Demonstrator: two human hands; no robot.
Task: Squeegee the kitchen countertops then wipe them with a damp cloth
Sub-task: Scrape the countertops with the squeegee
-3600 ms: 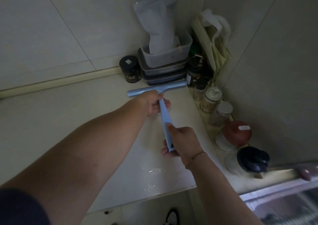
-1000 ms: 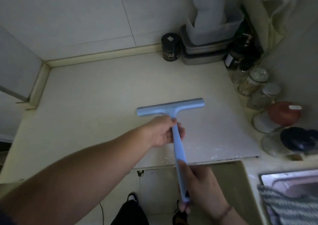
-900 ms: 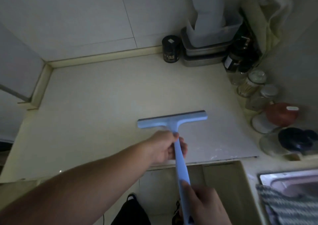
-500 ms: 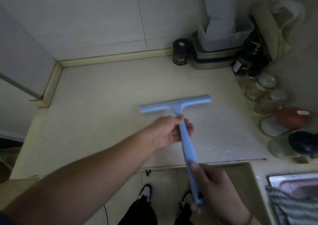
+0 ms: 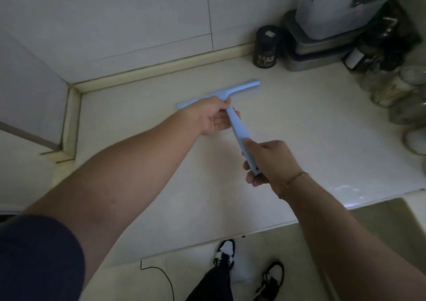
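Observation:
A light blue squeegee [image 5: 239, 91] lies with its blade across the pale countertop [image 5: 311, 139], near the back wall. My left hand [image 5: 211, 116] grips the handle just below the blade. My right hand [image 5: 269, 162] grips the handle's lower end, nearer to me. A wet smear shows near the counter's front right edge. No cloth is in view.
A black jar [image 5: 265, 47] and stacked lidded containers [image 5: 322, 47] stand at the back right. Several glass jars [image 5: 396, 88] line the right wall. The counter's left end meets a raised rim [image 5: 71, 118]. Below the front edge are my shoes [image 5: 224, 254] and a thin cable.
The squeegee went from the back right corner to the front edge, then back out. Now its blade sits further back and left, with both hands still on the handle.

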